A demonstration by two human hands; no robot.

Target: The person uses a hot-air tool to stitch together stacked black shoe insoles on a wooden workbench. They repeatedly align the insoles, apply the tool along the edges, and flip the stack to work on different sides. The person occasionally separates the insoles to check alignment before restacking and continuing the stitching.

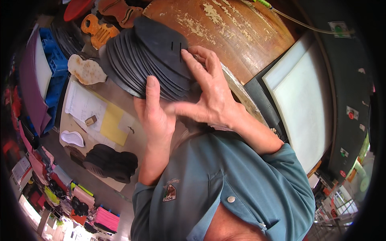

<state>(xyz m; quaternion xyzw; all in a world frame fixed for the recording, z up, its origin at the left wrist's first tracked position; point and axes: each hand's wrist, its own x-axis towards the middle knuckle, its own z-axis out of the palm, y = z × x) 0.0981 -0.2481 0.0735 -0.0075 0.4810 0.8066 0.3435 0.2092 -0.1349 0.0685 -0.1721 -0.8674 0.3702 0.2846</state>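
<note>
1. Black sheet material is presented as a fanned stack [132,64], positioned beside the worn wooden board [249,44]; two short slots are cut in its top piece.
2. At the near edge, the stack is held by the left hand [155,110]: the thumb is laid over the edge, and the fingers are mostly hidden.
3. The fingers of the right hand [211,86] are spread wide, with the index fingertip set near one slot; whether any grip is applied underneath cannot be told.
4. CAUTION: pieces may be shed sideways if the left thumb is relaxed, since their edges are staggered.
5. CAUTION: the top piece may be dragged out of line by uneven fingertip pressure.
6. CAUTION: the orange template [98,32] may be knocked if the stack is swung left.
7. Lettering is carried by the patch [169,193] on the teal shirt [261,188]. Handwriting on the white paper [82,100] is too small to be read.
</note>
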